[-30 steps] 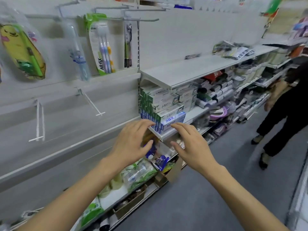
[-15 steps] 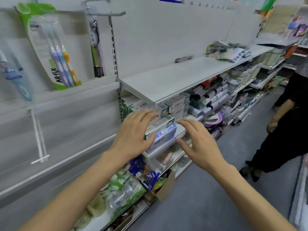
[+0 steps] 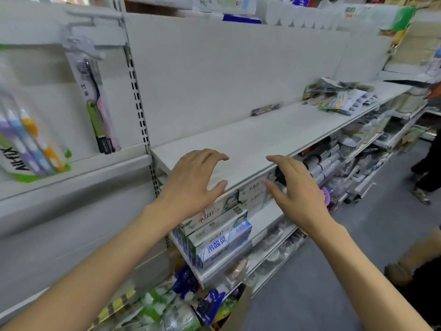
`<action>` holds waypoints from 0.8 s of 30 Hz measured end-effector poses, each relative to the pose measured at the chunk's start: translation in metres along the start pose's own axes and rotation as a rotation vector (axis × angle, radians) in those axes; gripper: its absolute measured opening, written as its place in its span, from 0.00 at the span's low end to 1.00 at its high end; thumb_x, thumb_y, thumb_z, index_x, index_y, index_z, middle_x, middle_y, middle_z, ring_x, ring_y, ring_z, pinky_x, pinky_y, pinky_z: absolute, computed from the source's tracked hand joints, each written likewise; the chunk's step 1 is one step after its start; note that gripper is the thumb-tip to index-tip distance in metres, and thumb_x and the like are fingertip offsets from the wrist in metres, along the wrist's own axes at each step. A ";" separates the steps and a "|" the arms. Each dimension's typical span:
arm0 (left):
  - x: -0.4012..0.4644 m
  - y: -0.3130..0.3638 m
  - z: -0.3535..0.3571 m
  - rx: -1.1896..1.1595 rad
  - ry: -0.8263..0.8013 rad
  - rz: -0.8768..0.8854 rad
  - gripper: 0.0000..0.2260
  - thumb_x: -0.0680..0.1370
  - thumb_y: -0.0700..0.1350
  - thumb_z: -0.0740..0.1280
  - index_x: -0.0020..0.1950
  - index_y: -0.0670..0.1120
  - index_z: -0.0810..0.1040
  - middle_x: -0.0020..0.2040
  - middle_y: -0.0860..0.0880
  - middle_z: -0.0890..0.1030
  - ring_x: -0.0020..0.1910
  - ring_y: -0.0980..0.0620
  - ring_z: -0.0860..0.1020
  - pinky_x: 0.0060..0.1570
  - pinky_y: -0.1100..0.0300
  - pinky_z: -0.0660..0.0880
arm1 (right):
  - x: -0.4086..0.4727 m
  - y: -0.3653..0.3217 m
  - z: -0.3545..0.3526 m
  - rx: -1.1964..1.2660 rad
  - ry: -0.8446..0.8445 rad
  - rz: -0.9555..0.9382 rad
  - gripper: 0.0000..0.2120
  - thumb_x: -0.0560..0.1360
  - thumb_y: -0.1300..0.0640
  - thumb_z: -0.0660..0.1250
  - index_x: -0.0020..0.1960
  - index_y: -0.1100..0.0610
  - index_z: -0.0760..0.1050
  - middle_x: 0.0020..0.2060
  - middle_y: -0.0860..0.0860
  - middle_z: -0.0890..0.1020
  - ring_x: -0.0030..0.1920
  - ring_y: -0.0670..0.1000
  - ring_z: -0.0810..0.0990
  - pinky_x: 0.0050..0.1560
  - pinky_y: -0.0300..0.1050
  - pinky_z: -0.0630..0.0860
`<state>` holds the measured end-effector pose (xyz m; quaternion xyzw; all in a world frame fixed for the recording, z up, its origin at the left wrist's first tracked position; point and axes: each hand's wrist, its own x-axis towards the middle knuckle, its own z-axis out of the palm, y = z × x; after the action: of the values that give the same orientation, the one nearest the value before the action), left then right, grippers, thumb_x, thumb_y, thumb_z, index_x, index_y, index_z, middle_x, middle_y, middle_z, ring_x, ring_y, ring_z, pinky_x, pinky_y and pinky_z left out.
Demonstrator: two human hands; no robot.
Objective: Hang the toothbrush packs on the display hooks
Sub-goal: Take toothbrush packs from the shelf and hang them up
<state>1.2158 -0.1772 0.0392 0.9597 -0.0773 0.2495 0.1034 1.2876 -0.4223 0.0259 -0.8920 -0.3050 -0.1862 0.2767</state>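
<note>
Risk sits mostly in the empty hands: left hand (image 3: 191, 185) and right hand (image 3: 298, 194) both hover with fingers spread wide, holding nothing, above the front edge of the white shelf (image 3: 274, 132). I judge that a hurried reach toward the loose packs (image 3: 338, 99), heaped at two o'clock far along that shelf, could sweep some off the edge, or brush the toothpaste boxes (image 3: 222, 237) stacked just below the hands at six o'clock.

Head view, counted: two hands; two toothbrush packs already hanging at nine to ten o'clock, a dark-and-pink pack (image 3: 95, 103) and a multi-brush pack (image 3: 31, 142) cut off by the frame; one heap of loose packs, too blurred to count; one small flat item (image 3: 266, 108) lying alone mid-shelf.
</note>
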 end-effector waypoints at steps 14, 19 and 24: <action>0.187 0.013 0.092 0.153 -0.063 -0.140 0.22 0.79 0.56 0.64 0.73 0.55 0.68 0.70 0.56 0.71 0.67 0.52 0.70 0.64 0.56 0.66 | 0.169 0.209 0.013 -0.024 -0.057 -0.132 0.21 0.77 0.57 0.69 0.70 0.54 0.72 0.67 0.50 0.75 0.68 0.54 0.69 0.65 0.50 0.70; 0.269 0.025 0.126 0.203 -0.080 -0.145 0.22 0.79 0.53 0.65 0.72 0.52 0.69 0.68 0.53 0.72 0.64 0.49 0.72 0.62 0.54 0.70 | 0.220 0.281 0.001 -0.023 -0.097 -0.168 0.22 0.77 0.57 0.69 0.70 0.53 0.72 0.67 0.50 0.75 0.69 0.54 0.69 0.64 0.49 0.71; 0.348 0.030 0.169 0.204 -0.101 -0.145 0.22 0.79 0.50 0.66 0.72 0.50 0.69 0.66 0.51 0.73 0.61 0.47 0.73 0.56 0.52 0.74 | 0.250 0.335 -0.005 -0.013 -0.099 -0.155 0.22 0.77 0.57 0.69 0.70 0.52 0.72 0.67 0.48 0.75 0.68 0.52 0.69 0.62 0.48 0.71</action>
<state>1.5886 -0.2797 0.0714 0.9797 0.0130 0.1992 0.0191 1.6898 -0.5364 0.0273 -0.8757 -0.3853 -0.1647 0.2400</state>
